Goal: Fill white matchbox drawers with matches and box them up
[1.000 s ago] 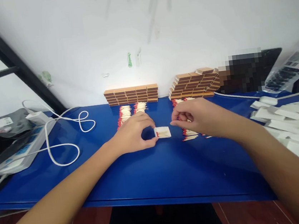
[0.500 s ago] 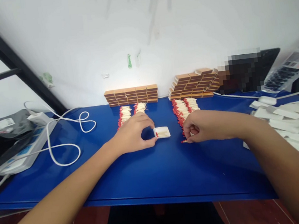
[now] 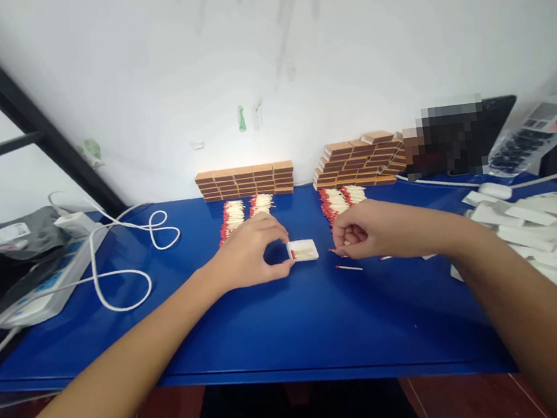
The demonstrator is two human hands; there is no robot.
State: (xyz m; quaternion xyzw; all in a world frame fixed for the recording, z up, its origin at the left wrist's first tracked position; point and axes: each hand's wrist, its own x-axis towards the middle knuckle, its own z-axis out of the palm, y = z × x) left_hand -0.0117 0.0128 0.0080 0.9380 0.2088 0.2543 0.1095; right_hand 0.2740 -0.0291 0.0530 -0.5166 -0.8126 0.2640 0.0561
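Observation:
A small white matchbox tray [image 3: 305, 251] lies on the blue table, with several red-tipped matches inside. My left hand [image 3: 256, 252] grips its left end between thumb and fingers. To the right of the tray, my right hand [image 3: 359, 232] is pinched shut on a match, whose red tip pokes out toward the tray. Just below that hand, a loose match [image 3: 349, 268] lies on the table. Behind my right hand is a pile of matches [image 3: 333, 201], partly hidden by it. Another pile of matches [image 3: 233, 218] sits behind my left hand.
Stacked brown matchboxes [image 3: 245, 181] stand along the wall, with a second stack [image 3: 358, 161] to the right. White trays [image 3: 537, 226] are heaped at the right. A power strip [image 3: 60, 277] and white cables [image 3: 119, 271] lie at the left.
My right hand has risen slightly and shifted left, off the near end of the match pile, with a match in its pinch. A loose match now shows below it. My left hand stays on the tray.

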